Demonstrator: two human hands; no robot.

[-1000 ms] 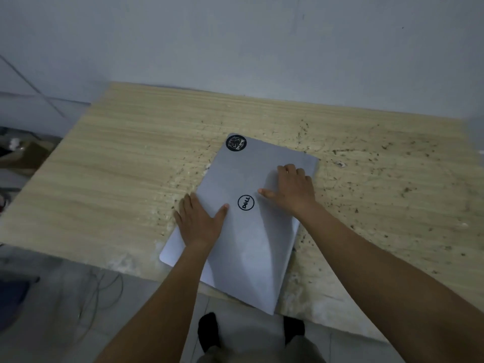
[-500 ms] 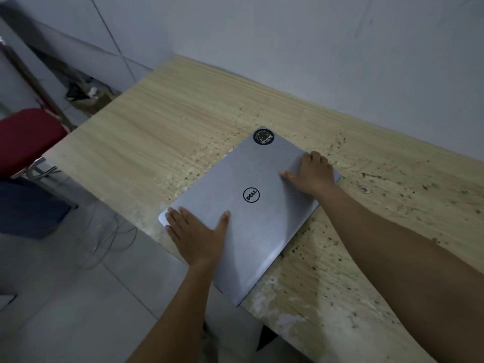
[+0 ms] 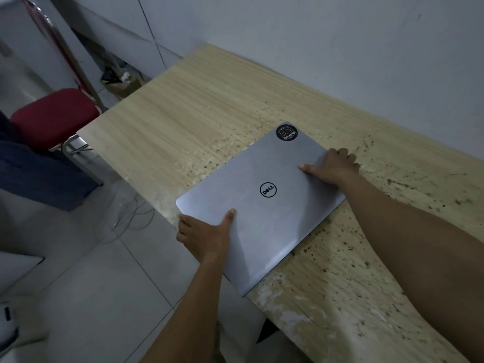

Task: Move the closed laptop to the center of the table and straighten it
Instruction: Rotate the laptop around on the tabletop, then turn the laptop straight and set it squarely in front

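2 hands grip the closed laptop [image 3: 264, 203]: left hand [image 3: 204, 235] on its overhanging near edge, right hand [image 3: 334, 167] far edge. Repositioning underway; next requires sliding inward onto the table [image 3: 199, 113], squaring.

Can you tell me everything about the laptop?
The laptop is silver-grey, thin and closed, with a round black logo in the middle and a black sticker near its far corner. It lies crooked on the table, its near corner hanging past the edge. The left hand and right hand grip opposite sides.
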